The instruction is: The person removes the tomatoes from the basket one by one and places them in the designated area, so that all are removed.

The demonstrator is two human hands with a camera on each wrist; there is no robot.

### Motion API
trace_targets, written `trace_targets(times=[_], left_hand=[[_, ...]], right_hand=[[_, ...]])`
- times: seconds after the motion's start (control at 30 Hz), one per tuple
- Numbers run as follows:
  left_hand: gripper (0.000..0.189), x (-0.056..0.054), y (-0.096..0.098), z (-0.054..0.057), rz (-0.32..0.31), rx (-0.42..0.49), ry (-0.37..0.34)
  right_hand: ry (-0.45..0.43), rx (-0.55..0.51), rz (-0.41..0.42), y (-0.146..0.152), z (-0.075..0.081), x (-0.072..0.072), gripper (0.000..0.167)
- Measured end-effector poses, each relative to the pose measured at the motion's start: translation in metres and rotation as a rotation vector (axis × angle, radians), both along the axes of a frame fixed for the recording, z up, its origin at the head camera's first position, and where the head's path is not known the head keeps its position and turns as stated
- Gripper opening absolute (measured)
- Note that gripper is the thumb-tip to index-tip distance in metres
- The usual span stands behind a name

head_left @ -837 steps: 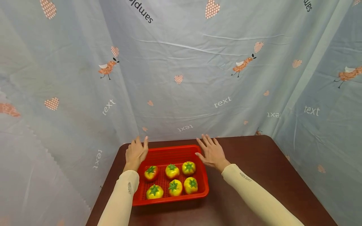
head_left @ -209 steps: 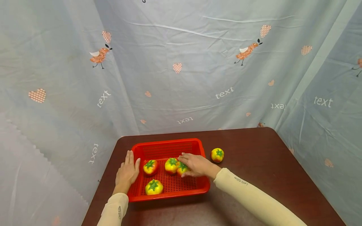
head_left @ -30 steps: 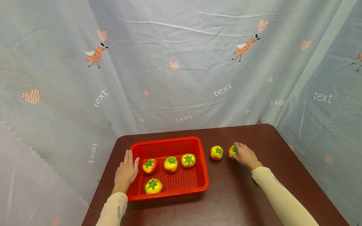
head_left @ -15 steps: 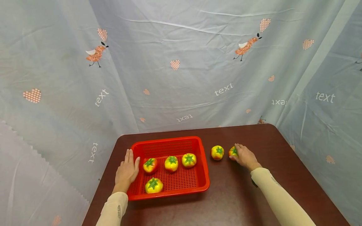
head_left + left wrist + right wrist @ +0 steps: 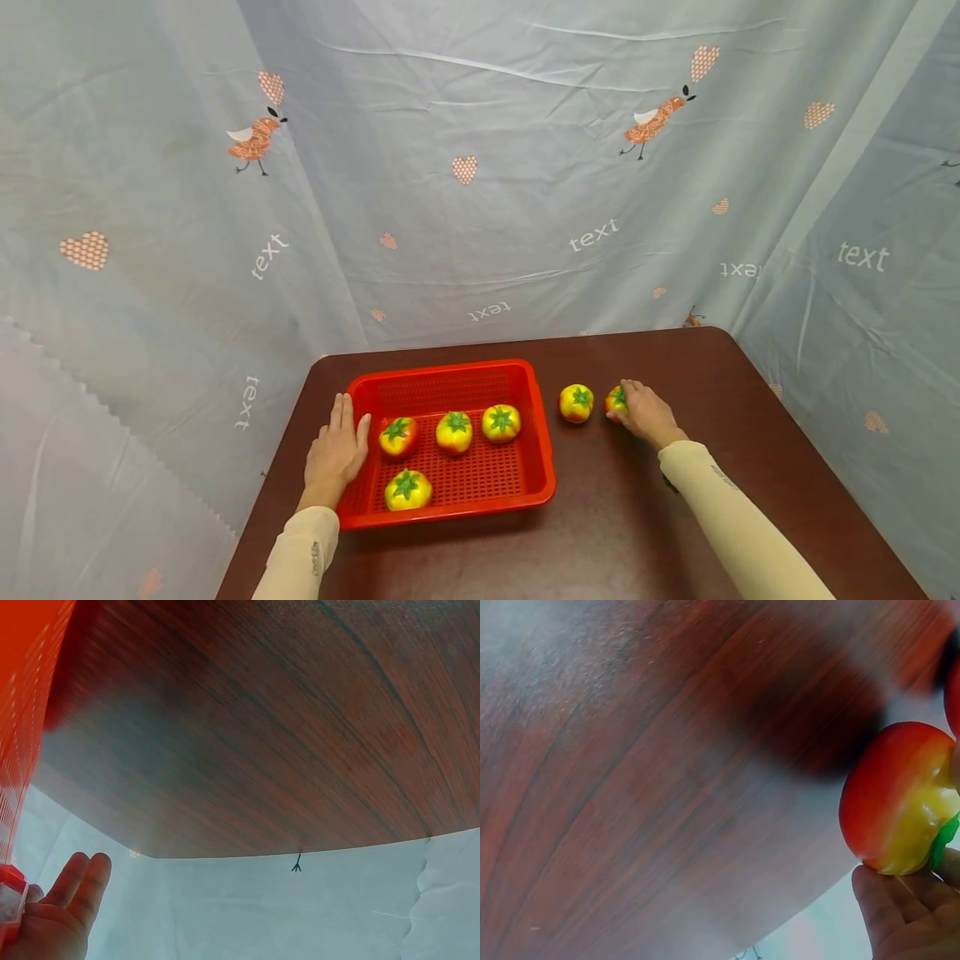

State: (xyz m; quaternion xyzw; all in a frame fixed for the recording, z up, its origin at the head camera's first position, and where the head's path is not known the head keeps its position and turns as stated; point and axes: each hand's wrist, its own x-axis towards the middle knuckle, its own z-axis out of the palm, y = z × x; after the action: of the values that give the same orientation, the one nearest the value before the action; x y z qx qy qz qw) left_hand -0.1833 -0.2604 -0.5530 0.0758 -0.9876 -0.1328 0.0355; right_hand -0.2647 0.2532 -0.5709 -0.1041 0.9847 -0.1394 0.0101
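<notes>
Item one: a squat, round fruit [image 5: 617, 400] with a green star-shaped calyx, at the right hand [image 5: 648, 414], low over or on the table; contact with the wood cannot be told. State of that hand: fingers and thumb pinching the fruit from its sides, fingertips [image 5: 866, 881] on the skin. Handling note: the glossy skin is probably slippery, so an even, light pinch around the widest part seems best, with the calyx kept up and the wrist low; a level base should discourage rolling, and a small gap from its neighbour should prevent a knock. Item two: a matching loose fruit [image 5: 576, 403], just beside the first at nine o'clock, calyx up. Item three: a red basket [image 5: 536, 467], apparently plastic, also toward nine o'clock; rounded rectangle, smooth rim, perforated floor and walls. Contents: four similar fruits, yellow running to red: three in the far row, at ten [image 5: 400, 437], twelve [image 5: 453, 433] and one o'clock [image 5: 501, 424], and one at seven [image 5: 407, 490]. Item four: the left hand [image 5: 332, 454], at the basket's nine o'clock edge, fingers straight and together, thumb apart. Support: a dark red-brown table [image 5: 600, 517], streaked grain, soft sheen. Backdrop: creased pale cloth [image 5: 420, 125], at twelve.
</notes>
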Motion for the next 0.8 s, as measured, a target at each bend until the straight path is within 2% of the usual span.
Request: trace_targets(times=[0.27,0.5,0.7,0.8], left_hand=[[0.070,0.000,0.000,0.001,0.001,0.001,0.012],[0.071,0.002,0.000,0.001,-0.005,-0.005,0.002],[0.071,0.001,0.000,0.001,-0.003,-0.002,0.008],[0.071,0.001,0.000,0.001,-0.001,0.002,0.005]], right_hand=[[-0.034,-0.016,-0.027,-0.003,-0.001,-0.002,0.075],[-0.024,-0.081,-0.045,0.005,-0.007,0.000,0.075],[0.016,-0.093,-0.027,0.007,-0.007,0.003,0.072],[0.002,-0.085,-0.027,0.007,-0.007,0.003,0.075]])
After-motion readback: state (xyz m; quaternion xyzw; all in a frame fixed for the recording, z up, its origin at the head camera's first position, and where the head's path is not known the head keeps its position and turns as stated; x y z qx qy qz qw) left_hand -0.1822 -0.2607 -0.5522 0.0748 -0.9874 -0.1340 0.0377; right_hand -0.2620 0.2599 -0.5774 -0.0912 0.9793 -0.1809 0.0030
